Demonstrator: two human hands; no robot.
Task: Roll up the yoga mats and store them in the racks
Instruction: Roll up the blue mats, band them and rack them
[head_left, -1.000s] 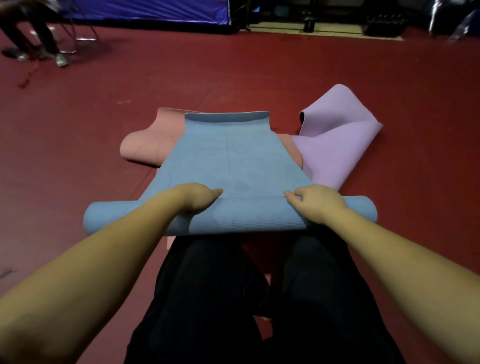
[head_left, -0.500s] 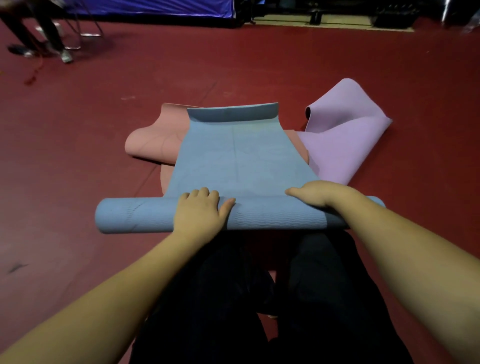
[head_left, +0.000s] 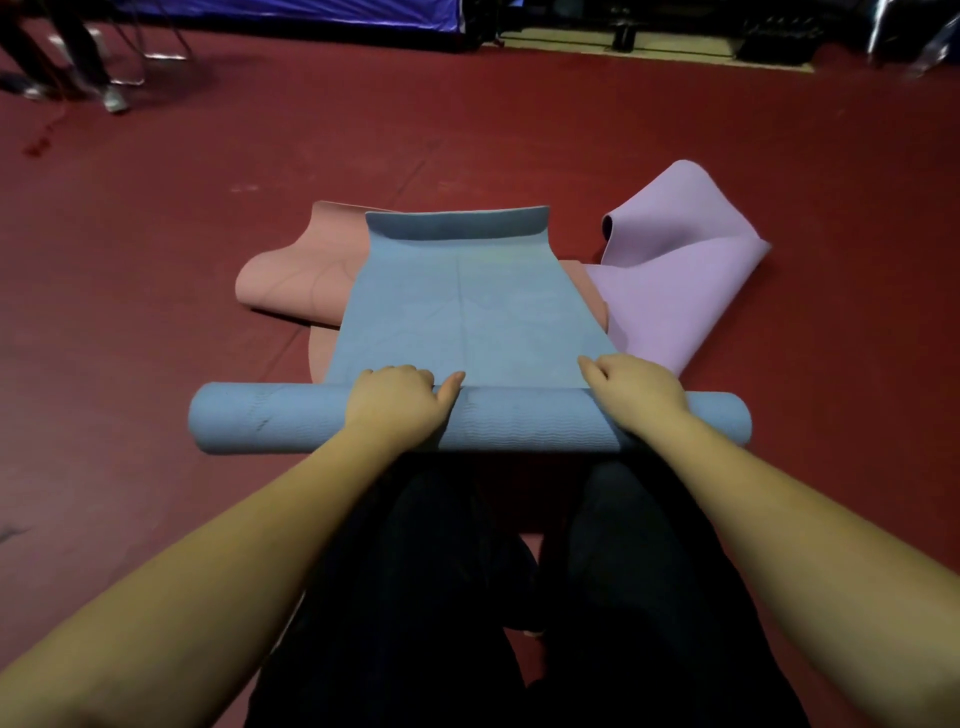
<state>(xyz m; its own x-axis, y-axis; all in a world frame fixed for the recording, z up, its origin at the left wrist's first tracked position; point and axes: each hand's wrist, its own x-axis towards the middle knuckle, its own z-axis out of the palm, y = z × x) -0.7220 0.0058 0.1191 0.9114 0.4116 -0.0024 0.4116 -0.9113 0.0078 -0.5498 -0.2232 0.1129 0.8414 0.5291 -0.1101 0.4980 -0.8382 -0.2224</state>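
Observation:
A blue yoga mat lies on the red floor, its near end wound into a thick roll across my knees. My left hand grips the top of the roll left of its middle, fingers curled over the far side. My right hand grips the roll further right in the same way. The unrolled part stretches away from me and its far edge curls up. Under it lie a pink mat to the left and a folded purple mat to the right.
Red floor surrounds the mats on all sides. At the far left a person's legs stand by a metal chair frame. A blue sheet and dark equipment line the far wall. No rack is visible.
The roll has grown thicker and moved forward along the blue mat. My left hand has shifted from flat on the roll to curled over its top; the flat part is shorter.

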